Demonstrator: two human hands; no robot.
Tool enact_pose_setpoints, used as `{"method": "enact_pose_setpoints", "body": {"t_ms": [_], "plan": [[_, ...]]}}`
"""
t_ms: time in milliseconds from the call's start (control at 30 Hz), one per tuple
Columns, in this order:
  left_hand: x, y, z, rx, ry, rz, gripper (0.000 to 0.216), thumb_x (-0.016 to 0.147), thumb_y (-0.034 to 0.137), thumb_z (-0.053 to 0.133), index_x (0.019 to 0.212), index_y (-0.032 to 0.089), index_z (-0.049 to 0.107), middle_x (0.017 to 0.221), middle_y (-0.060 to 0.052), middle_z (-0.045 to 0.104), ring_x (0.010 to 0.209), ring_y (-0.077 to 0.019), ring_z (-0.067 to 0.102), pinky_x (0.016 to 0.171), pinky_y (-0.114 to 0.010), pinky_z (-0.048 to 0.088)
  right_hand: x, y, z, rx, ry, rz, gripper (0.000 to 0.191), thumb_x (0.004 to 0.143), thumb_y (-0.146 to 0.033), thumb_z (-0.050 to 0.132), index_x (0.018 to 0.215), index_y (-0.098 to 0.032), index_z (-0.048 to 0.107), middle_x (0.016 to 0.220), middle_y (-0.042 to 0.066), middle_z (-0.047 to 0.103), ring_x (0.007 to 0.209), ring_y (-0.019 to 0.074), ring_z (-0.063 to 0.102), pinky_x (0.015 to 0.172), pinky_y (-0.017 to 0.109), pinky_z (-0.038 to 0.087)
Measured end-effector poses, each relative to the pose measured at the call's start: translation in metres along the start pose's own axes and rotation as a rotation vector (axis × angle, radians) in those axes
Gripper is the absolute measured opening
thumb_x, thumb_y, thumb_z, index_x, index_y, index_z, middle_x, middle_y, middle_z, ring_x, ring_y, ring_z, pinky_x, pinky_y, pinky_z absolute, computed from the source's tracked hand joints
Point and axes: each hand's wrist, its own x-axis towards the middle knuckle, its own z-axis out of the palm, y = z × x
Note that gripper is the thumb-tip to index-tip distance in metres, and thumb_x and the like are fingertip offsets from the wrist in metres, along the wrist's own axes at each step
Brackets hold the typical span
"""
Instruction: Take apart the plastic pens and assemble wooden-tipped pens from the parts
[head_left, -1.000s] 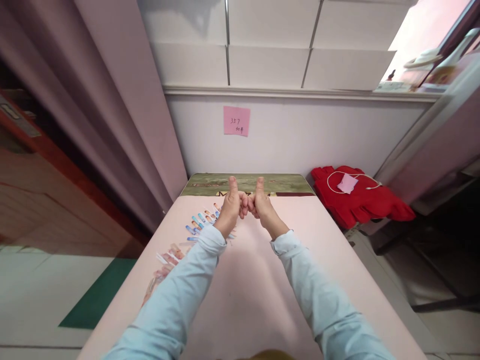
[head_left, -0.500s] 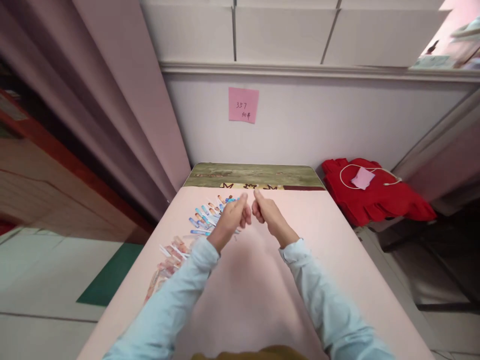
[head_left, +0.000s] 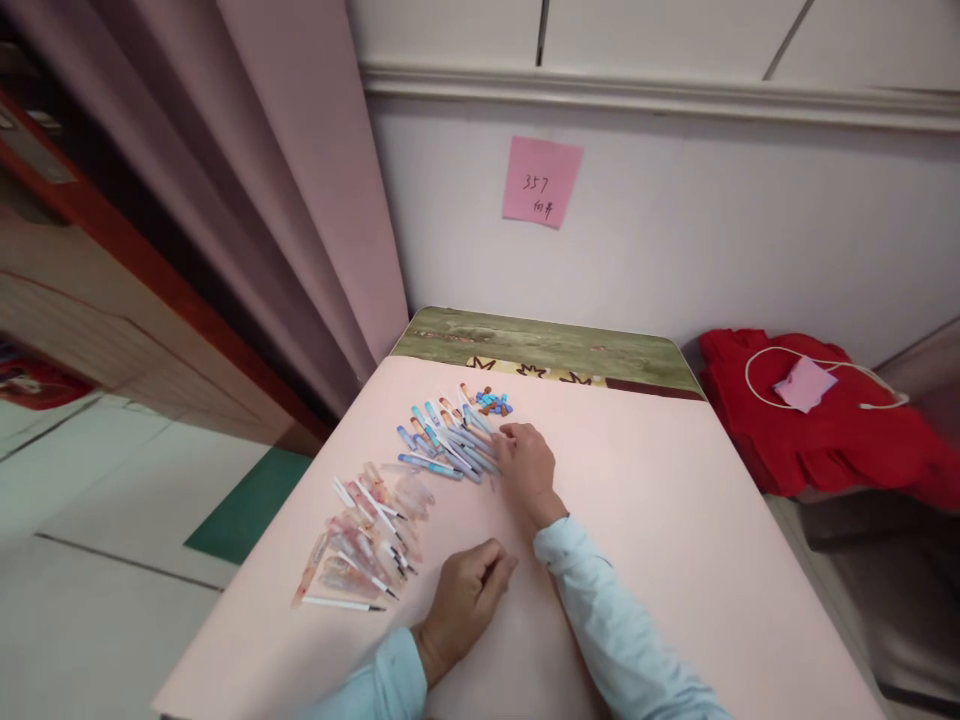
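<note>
My right hand (head_left: 529,465) reaches to the right edge of a pile of slim pens (head_left: 450,440) with blue, turquoise and orange-brown ends. Its fingers are curled at the pens, and the fingertips are partly hidden, so what they hold is unclear. Nearer to me, my left hand (head_left: 465,600) is closed just above the table, thumb against the fingers; nothing shows between them. Left of it lies a heap of clear pinkish tubes (head_left: 349,550) mixed with white pen refills (head_left: 345,604) with dark tips. Small blue and brown pieces (head_left: 495,402) are clustered behind the pens.
Everything lies on a pale pink table cover (head_left: 637,520); a green wood-patterned strip (head_left: 540,335) shows at the far edge. A pink note (head_left: 541,183) is on the wall. Red cloth (head_left: 825,450) with a white cord (head_left: 757,375) is at right, a curtain (head_left: 315,200) at left.
My hands have parted from their place close together over the table. The right went to the pens, the left drew back toward me. The view has shifted, uncovering both heaps.
</note>
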Motion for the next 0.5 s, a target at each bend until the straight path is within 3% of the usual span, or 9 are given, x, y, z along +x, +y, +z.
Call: {"method": "enact_pose_setpoints", "body": {"t_ms": [67,133,233,300,400,500], "plan": [[0.017,0.009,-0.021,0.004,0.045,0.035,0.027,0.095,0.038,0.043,0.074,0.023,0.051,0.065,0.000,0.057,0.059,-0.0147,0.052,0.057,-0.026,0.040,0.006,-0.004,0.007,-0.062,-0.024,-0.004,0.025,0.090,-0.039,0.056,0.099,-0.021,0.070,0.097,0.009,0.068,0.092,0.0219,0.061,0.076,0.030,0.042],[0.052,0.017,-0.053,0.135,0.140,0.120,0.018,0.094,0.036,0.046,0.088,0.024,0.058,0.080,-0.003,0.063,0.073,-0.0178,0.058,0.070,-0.029,0.045,0.007,-0.004,0.014,-0.090,-0.032,0.007,0.027,0.091,-0.041,0.055,0.101,-0.021,0.070,0.096,0.010,0.067,0.092,0.0226,0.061,0.076,0.031,0.042],[0.127,0.013,-0.105,0.397,0.226,0.223,0.020,0.093,0.028,0.043,0.099,0.021,0.061,0.104,-0.009,0.065,0.099,-0.0240,0.057,0.090,-0.037,0.042,0.005,-0.002,0.024,-0.124,0.012,-0.007,0.029,0.093,-0.042,0.054,0.104,-0.021,0.070,0.097,0.010,0.066,0.093,0.0230,0.059,0.077,0.031,0.041],[0.177,-0.003,-0.127,0.554,0.173,0.218,0.023,0.091,0.023,0.043,0.105,0.020,0.061,0.111,-0.010,0.064,0.110,-0.0260,0.054,0.097,-0.041,0.038,0.001,-0.002,0.030,-0.147,0.052,-0.038,0.029,0.093,-0.041,0.055,0.106,-0.020,0.070,0.097,0.010,0.065,0.093,0.0230,0.058,0.079,0.031,0.040],[0.228,-0.031,-0.134,0.731,-0.019,0.278,0.029,0.092,0.020,0.041,0.112,0.020,0.062,0.124,-0.011,0.061,0.123,-0.0252,0.048,0.105,-0.042,0.030,-0.002,-0.002,0.034,-0.160,0.082,-0.078,0.027,0.093,-0.038,0.057,0.109,-0.021,0.069,0.097,0.009,0.064,0.092,0.0225,0.056,0.079,0.032,0.039],[0.244,-0.050,-0.127,0.762,-0.066,0.289,0.023,0.091,0.025,0.045,0.099,0.019,0.065,0.109,-0.010,0.065,0.115,-0.0261,0.052,0.103,-0.044,0.030,-0.002,-0.001,0.035,-0.141,0.077,-0.092,0.026,0.092,-0.037,0.057,0.109,-0.021,0.069,0.099,0.009,0.064,0.093,0.0223,0.056,0.081,0.032,0.038]]}}
